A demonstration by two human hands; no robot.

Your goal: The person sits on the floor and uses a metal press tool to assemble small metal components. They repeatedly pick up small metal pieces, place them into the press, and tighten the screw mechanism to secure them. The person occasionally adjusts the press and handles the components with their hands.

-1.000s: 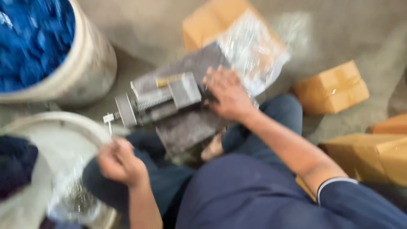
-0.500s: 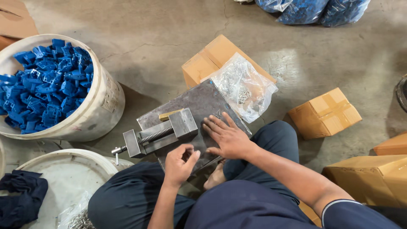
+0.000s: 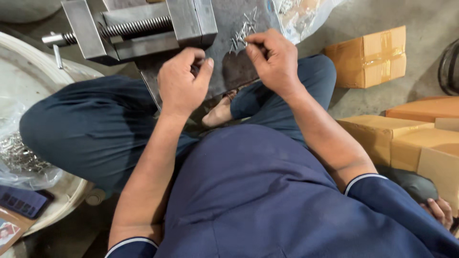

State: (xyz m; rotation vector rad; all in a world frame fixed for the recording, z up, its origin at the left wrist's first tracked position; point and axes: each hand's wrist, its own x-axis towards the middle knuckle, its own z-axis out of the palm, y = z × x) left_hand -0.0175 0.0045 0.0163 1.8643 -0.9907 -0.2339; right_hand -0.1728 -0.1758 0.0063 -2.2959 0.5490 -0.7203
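Steel pins (image 3: 244,32) (small, scattered) pinched by right hand (image 3: 272,59) fingers; left hand (image 3: 181,81) curled, contents hidden, beside vise (image 3: 138,28)

A single head-worn camera looks steeply down from close above the seated person's lap. The metal plate (image 3: 239,57) and vise (image 3: 138,26) lie at the far edge (partly cut off), with cardboard boxes (image 3: 370,57) to the right.
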